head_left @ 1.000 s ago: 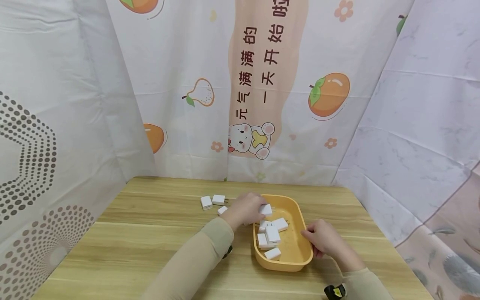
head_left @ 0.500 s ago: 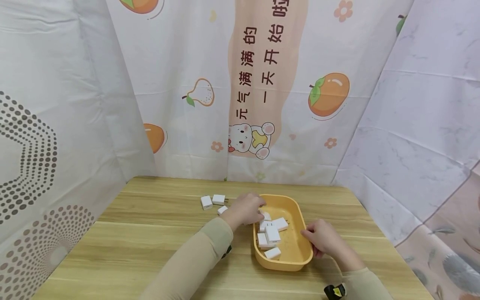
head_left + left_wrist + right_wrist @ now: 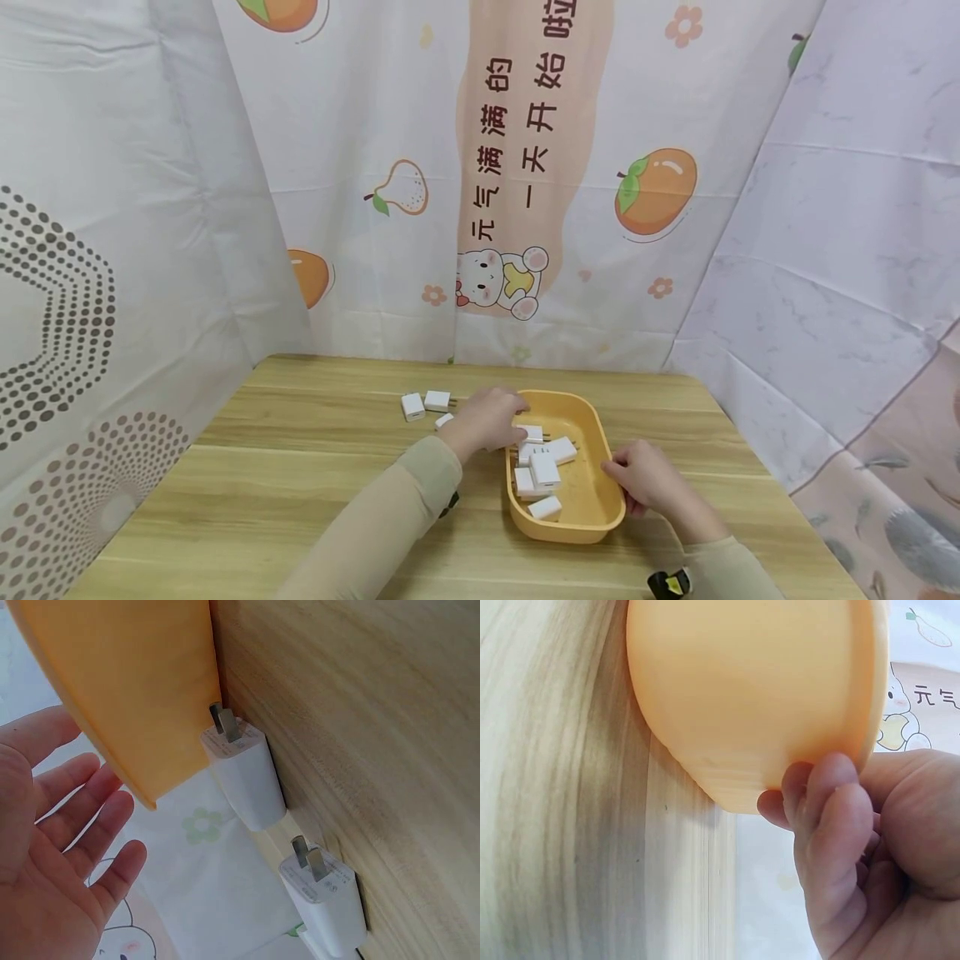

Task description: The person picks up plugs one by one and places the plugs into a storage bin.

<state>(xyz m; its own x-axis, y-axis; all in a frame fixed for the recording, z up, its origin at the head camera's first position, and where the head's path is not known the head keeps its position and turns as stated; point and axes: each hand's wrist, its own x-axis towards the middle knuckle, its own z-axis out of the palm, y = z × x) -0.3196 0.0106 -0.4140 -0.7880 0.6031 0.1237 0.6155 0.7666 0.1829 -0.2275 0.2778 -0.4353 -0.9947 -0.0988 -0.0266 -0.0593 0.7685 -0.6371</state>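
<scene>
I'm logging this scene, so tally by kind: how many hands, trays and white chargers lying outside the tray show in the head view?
Left hand and right hand: 2
Orange tray: 1
White chargers outside it: 3, though the left hand may hide more
Total visible: 6

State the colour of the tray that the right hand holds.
The tray is yellow-orange, inside and out; the head view shows it best.

Chargers in tray, other chargers to left
</scene>
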